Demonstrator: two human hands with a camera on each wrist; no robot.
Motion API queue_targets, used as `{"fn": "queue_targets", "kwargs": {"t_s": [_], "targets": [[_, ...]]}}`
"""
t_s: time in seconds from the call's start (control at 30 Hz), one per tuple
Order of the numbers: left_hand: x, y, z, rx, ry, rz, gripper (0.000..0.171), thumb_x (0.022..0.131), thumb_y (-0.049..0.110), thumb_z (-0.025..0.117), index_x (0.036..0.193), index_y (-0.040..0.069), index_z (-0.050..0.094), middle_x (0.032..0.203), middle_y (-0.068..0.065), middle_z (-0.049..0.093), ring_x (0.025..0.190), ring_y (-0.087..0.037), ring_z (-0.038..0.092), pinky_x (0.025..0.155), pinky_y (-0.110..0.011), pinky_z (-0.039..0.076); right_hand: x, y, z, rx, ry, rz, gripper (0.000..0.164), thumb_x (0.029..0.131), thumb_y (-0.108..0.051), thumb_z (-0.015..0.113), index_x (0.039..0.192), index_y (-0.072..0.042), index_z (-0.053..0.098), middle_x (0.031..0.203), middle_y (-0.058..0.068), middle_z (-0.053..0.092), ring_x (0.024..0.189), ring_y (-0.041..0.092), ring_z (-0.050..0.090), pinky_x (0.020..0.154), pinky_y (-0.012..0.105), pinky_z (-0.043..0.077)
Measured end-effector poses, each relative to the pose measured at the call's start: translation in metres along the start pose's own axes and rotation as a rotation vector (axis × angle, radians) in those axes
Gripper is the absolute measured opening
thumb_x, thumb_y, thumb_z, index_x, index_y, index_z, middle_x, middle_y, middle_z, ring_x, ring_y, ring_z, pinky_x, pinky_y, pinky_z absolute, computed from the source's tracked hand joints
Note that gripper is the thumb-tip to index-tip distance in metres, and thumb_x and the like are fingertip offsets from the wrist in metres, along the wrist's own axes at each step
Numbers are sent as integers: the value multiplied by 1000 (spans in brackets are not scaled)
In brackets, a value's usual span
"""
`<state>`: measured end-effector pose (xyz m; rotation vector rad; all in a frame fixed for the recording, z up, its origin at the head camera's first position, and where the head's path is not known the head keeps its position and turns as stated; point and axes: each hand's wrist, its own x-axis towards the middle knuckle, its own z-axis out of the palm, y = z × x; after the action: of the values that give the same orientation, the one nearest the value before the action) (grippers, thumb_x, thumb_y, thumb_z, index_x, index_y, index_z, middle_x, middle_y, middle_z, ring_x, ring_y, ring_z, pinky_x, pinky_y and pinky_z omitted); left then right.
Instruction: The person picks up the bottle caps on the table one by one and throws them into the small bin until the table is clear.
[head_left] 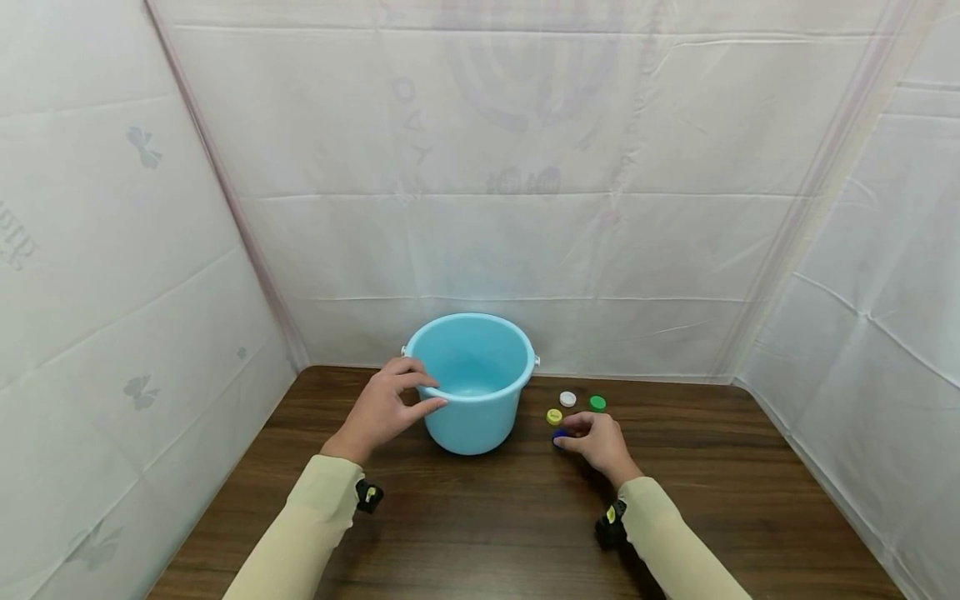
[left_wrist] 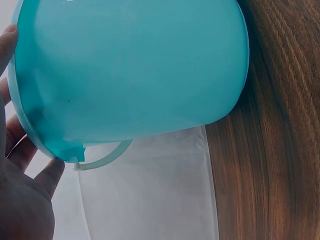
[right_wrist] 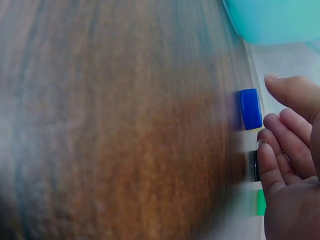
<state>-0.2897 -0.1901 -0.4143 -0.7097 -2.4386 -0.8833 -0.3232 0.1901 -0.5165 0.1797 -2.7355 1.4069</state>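
A light-blue plastic bucket [head_left: 472, 425] stands upright at the back of the table. My left hand [head_left: 382, 408] holds its rim at the near left, fingers over the edge and thumb on the near side. In the left wrist view, the bucket's wall [left_wrist: 135, 70] fills the upper part. To the right of the bucket, my right hand [head_left: 600, 442] is at a blue bottle cap [head_left: 559, 437] on the table. The right wrist view has the thumb and fingers spread beside the blue cap [right_wrist: 250, 109], with a gap between. Yellow [head_left: 554, 417], white [head_left: 567, 399] and green [head_left: 597, 403] caps lie just behind.
The brown wood-grain table [head_left: 480, 533] meets white sheet walls [head_left: 525, 208] at the back and both sides. A pale bucket handle [left_wrist: 107, 157] hangs from the bucket's side. Beyond the blue cap, the right wrist view shows a thin dark object [right_wrist: 256, 166] by the fingers.
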Motion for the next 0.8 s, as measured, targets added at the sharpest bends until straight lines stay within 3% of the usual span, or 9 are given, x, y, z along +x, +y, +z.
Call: {"fn": "queue_targets", "kwargs": {"t_s": [0.8], "targets": [[0, 0, 0, -9, 1, -6, 21, 83, 34, 87, 99, 22, 80, 106, 7, 63, 106, -13, 54, 100, -43, 56, 1, 2, 4, -101, -33, -19, 27, 78, -16, 91, 102, -10, 79, 101, 2, 77, 97, 20, 71, 86, 42, 61]]}}
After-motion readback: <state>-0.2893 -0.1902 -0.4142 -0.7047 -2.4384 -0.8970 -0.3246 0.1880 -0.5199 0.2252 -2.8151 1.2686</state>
